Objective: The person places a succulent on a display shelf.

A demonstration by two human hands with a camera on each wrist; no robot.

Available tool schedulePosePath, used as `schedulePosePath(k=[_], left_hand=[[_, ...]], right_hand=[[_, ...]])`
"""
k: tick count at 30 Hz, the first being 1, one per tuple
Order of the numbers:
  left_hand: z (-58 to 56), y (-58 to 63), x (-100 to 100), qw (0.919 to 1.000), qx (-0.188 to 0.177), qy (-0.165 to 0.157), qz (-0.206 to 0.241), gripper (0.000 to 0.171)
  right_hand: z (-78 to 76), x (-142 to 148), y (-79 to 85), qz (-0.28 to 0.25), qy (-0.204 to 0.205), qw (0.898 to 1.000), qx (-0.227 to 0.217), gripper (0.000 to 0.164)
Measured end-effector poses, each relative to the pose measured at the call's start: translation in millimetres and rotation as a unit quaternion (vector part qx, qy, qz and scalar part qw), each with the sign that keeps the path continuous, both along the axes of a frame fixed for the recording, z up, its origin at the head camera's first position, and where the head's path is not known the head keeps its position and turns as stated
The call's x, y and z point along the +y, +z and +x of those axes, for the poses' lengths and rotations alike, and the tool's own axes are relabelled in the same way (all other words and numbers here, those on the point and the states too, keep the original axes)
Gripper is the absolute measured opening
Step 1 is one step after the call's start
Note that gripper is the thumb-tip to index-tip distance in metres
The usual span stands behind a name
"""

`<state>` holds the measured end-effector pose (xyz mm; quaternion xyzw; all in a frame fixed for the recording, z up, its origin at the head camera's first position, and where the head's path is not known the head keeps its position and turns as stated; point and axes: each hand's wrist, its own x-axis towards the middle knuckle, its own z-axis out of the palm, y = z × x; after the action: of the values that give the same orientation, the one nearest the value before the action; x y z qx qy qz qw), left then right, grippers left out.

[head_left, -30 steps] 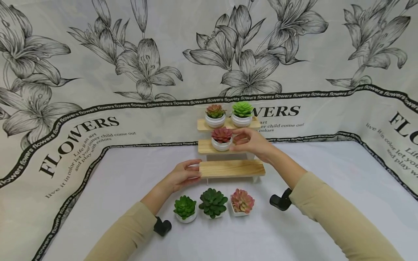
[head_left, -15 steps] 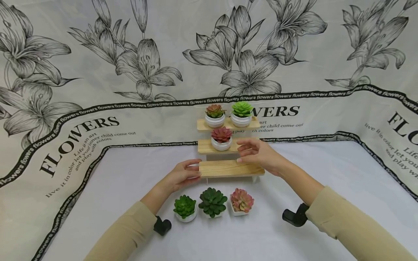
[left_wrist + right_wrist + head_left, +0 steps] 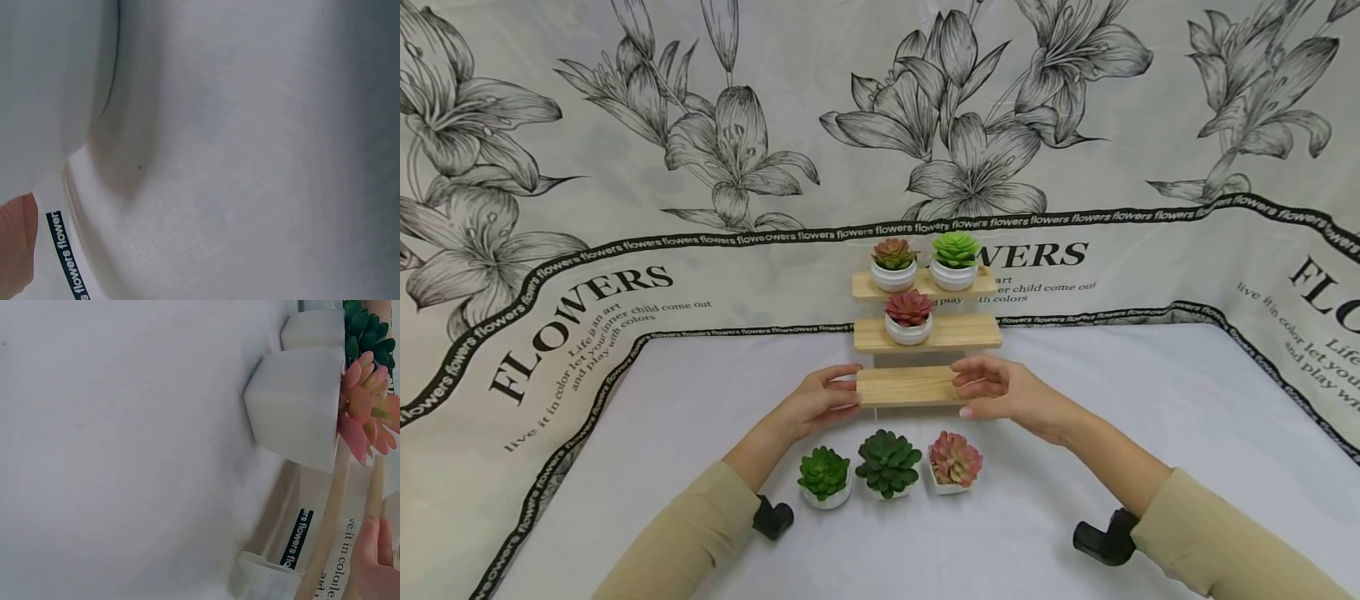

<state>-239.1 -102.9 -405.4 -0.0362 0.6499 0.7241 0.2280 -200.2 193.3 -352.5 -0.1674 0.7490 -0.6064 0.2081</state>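
Note:
A three-tier display stand (image 3: 917, 387) with wooden shelves stands against the backdrop. My left hand (image 3: 808, 407) holds the left end of its lowest shelf, thumb and fingers at the edge. My right hand (image 3: 1011, 396) is over the right end of that shelf, fingers loosely bent, with nothing held; contact with the wood cannot be told. A red potted succulent (image 3: 909, 318) sits on the middle shelf, left of centre. On the top shelf are a reddish-green potted succulent (image 3: 893, 265) and a bright green potted succulent (image 3: 955, 260).
In front of the stand, a green potted succulent (image 3: 824, 477), a dark green potted succulent (image 3: 888, 465) and a pink potted succulent (image 3: 955, 461) stand in a row on the white cloth (image 3: 1000, 533). A flower-printed backdrop (image 3: 760, 283) rises behind.
My right hand has let go of the red potted succulent on the middle shelf and moved down and right to the lowest shelf. The left hand has stayed put.

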Motion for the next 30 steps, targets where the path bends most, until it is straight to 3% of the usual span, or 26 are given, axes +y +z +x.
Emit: schedulePosePath(k=[9,20,30], left_hand=[[-0.1,0.7,0.1,1.0,0.005,-0.003,0.002,0.055],[1.1,1.7,0.6,1.0,0.003,-0.004,0.002,0.057],[1.3,0.9,0.8,1.0,0.002,-0.002,-0.001,0.056]], right_hand=[[16.2,12.5,-19.9,-0.021,0.033,0.999,-0.001,0.067],[26.2,17.6,-36.7,-0.054,0.105,0.993,-0.006,0.072],[29.0,12.2,-47.0,-0.004,0.113,0.993,0.019,0.075]])
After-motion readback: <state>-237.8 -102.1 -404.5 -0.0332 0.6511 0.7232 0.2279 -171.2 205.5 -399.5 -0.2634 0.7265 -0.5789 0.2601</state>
